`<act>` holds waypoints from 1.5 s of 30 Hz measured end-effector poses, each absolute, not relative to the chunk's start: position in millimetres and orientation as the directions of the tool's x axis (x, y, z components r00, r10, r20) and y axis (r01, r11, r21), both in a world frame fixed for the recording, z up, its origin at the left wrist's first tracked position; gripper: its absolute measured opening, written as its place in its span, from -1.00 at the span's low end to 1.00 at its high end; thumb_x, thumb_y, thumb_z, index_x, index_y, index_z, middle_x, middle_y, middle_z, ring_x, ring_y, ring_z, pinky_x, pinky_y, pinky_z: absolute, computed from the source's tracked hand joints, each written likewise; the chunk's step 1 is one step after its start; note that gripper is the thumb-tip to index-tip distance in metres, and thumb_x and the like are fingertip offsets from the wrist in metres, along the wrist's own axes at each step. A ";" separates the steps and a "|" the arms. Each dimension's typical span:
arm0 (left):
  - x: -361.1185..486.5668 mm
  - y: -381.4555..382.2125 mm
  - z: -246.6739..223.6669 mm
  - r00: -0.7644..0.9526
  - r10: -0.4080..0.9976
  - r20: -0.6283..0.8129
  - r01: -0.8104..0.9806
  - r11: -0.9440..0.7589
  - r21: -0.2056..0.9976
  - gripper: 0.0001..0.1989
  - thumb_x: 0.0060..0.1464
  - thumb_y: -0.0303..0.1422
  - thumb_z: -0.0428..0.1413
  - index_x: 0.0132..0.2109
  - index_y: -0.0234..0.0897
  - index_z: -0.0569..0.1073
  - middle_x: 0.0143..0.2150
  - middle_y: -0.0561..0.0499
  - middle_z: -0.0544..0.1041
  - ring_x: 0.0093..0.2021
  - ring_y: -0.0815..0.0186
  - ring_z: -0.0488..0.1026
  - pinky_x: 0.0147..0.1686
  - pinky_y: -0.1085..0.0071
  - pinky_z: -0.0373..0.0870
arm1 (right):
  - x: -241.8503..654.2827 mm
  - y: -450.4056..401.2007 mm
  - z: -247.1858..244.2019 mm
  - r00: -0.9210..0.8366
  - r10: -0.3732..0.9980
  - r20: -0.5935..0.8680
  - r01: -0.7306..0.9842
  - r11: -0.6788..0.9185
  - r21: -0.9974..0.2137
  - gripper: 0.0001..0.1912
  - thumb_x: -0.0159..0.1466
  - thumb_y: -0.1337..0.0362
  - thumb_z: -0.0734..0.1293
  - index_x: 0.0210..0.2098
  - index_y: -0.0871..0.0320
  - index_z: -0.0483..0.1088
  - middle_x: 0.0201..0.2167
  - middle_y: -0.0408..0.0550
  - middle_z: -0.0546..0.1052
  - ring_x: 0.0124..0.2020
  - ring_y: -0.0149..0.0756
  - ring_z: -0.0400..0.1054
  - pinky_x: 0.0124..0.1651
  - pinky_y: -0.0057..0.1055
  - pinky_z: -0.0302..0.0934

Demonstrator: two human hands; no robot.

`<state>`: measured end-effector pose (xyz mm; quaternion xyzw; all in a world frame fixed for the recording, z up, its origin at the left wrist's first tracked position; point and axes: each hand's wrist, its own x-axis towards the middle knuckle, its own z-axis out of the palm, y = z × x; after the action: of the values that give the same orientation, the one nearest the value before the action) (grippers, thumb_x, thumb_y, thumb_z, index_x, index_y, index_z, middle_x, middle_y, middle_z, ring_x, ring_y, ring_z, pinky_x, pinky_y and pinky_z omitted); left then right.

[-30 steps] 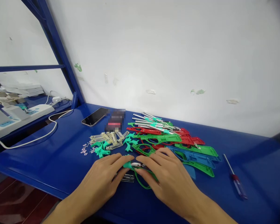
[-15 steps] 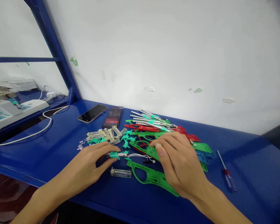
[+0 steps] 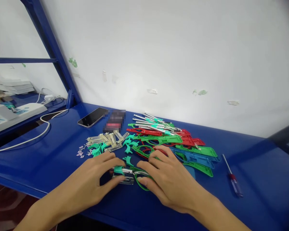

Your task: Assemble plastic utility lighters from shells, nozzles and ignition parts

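Note:
My left hand (image 3: 100, 179) pinches a metal lighter barrel (image 3: 127, 171) by its teal collar (image 3: 118, 169), fingers and thumb on either side of it. White wires run from the barrel toward my right hand (image 3: 167, 179), whose curved fingers and thumb are apart around them. A green lighter shell half (image 3: 142, 185) lies under my right hand, which hides most of it. Just below the barrel, a clear fuel tank (image 3: 127, 180) lies partly covered by my left thumb. Teal triggers (image 3: 128, 160) are scattered behind the barrel.
Behind my hands lie green, red and blue shell halves (image 3: 197, 157) and several metal barrels (image 3: 149, 123). Clear tanks (image 3: 110, 139) and small pink pieces (image 3: 80, 152) are at left. A phone (image 3: 93, 117) lies farther back; a screwdriver (image 3: 233, 179) is at right.
My right hand has moved left and down, from above the shell's right end to the wires beside the barrel. My left hand has lowered the barrel slightly, over the clear tank.

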<state>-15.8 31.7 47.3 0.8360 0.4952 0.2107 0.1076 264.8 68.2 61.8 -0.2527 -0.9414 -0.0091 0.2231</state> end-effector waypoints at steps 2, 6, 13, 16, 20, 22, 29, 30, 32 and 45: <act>-15.6 32.0 44.5 0.439 0.872 0.216 0.785 -0.489 0.380 -0.79 0.42 -0.09 0.20 0.09 0.02 0.58 -0.03 0.06 0.64 -0.02 0.16 0.63 -0.03 0.28 0.52 | 264.1 66.9 61.2 -0.781 0.465 0.417 0.474 0.876 -0.089 -0.53 0.66 0.09 0.05 0.12 0.15 0.51 -0.32 -0.05 0.61 -0.18 -0.10 0.41 0.27 -0.04 0.07; -23.6 33.2 42.7 0.467 0.875 0.127 0.796 -0.479 0.371 -0.92 0.39 -0.24 0.24 0.00 0.03 0.58 -0.05 0.11 0.62 -0.03 0.18 0.60 -0.07 0.30 0.45 | 265.9 66.1 62.3 -0.774 0.493 0.397 0.500 0.861 -0.093 -0.51 0.58 -0.10 0.22 0.17 0.14 0.50 -0.27 -0.04 0.61 -0.13 -0.07 0.44 0.31 0.00 0.08; -37.2 22.0 56.0 0.411 0.897 0.160 0.865 -0.440 0.241 -0.79 0.41 -0.11 0.21 0.11 0.05 0.56 0.04 0.07 0.66 0.05 0.08 0.61 -0.04 0.21 0.47 | 264.8 64.7 56.7 -0.780 0.493 0.385 0.517 0.855 -0.048 -0.64 0.44 -0.04 0.46 0.04 0.08 0.52 -0.25 -0.07 0.62 -0.12 -0.05 0.49 0.33 0.09 0.15; -33.8 18.2 57.7 0.400 0.898 0.185 0.869 -0.435 0.236 -0.67 0.44 -0.01 0.15 0.23 0.08 0.50 0.14 0.03 0.65 0.11 0.05 0.61 0.02 0.18 0.50 | 263.5 64.2 57.5 -0.777 0.471 0.418 0.504 0.863 -0.035 -0.79 0.50 0.07 0.41 -0.10 0.08 0.52 -0.26 -0.08 0.60 -0.13 -0.08 0.49 0.30 0.07 0.19; -28.7 19.0 56.5 0.410 0.900 0.148 0.858 -0.436 0.271 -0.64 0.49 -0.02 0.09 0.31 0.12 0.44 0.18 0.04 0.62 0.08 0.11 0.64 0.05 0.18 0.52 | 264.0 64.3 58.3 -0.778 0.445 0.443 0.485 0.874 -0.027 -0.80 0.55 0.21 0.32 -0.20 0.10 0.50 -0.28 -0.10 0.59 -0.16 -0.13 0.48 0.28 0.00 0.17; -27.7 20.4 56.1 0.414 0.902 0.123 0.857 -0.432 0.283 -0.61 0.49 -0.01 0.09 0.35 0.15 0.39 0.22 0.06 0.60 0.12 0.12 0.62 0.08 0.19 0.52 | 264.5 65.5 57.2 -0.773 0.441 0.455 0.485 0.874 -0.024 -0.78 0.56 0.27 0.29 -0.22 0.11 0.51 -0.30 -0.11 0.59 -0.17 -0.14 0.48 0.29 -0.02 0.14; -25.8 26.4 59.2 0.475 0.869 0.142 0.821 -0.495 0.283 -0.63 0.61 -0.15 -0.12 0.40 0.12 0.35 0.17 0.04 0.56 0.08 0.21 0.61 0.01 0.30 0.54 | 265.1 69.5 56.8 -0.712 0.449 0.540 0.507 0.861 -0.047 -0.65 0.63 0.35 0.16 -0.17 0.14 0.54 -0.41 -0.17 0.58 -0.35 -0.26 0.45 0.27 -0.13 0.07; -25.2 27.7 59.3 0.482 0.860 0.167 0.811 -0.510 0.286 -0.63 0.61 -0.16 -0.12 0.40 0.11 0.35 0.16 0.03 0.55 0.07 0.22 0.61 -0.01 0.32 0.54 | 265.5 69.3 57.7 -0.701 0.453 0.551 0.514 0.856 -0.050 -0.65 0.63 0.35 0.15 -0.16 0.14 0.54 -0.41 -0.17 0.59 -0.37 -0.26 0.44 0.23 -0.15 0.09; -23.7 30.3 58.5 0.484 0.845 0.228 0.798 -0.533 0.281 -0.64 0.61 -0.19 -0.11 0.39 0.08 0.39 0.14 0.01 0.54 0.03 0.23 0.61 -0.06 0.35 0.54 | 266.5 68.5 59.5 -0.691 0.463 0.555 0.523 0.850 -0.058 -0.66 0.63 0.36 0.15 -0.15 0.14 0.53 -0.37 -0.15 0.63 -0.38 -0.26 0.43 0.13 -0.18 0.11; -13.7 34.0 52.0 0.501 0.812 0.298 0.744 -0.580 0.331 -0.66 0.56 -0.30 -0.01 0.34 0.01 0.48 0.06 -0.01 0.51 -0.01 0.25 0.55 -0.02 0.34 0.51 | 267.7 65.0 57.1 -0.674 0.562 0.479 0.520 0.822 -0.233 -0.74 0.62 0.13 0.25 -0.10 0.08 0.50 -0.36 -0.17 0.65 -0.37 -0.23 0.43 -0.02 -0.22 0.12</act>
<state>-13.7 34.0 52.0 0.8627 0.4511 0.2143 0.0795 267.7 65.0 57.1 -0.2960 -0.9141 0.0387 0.2746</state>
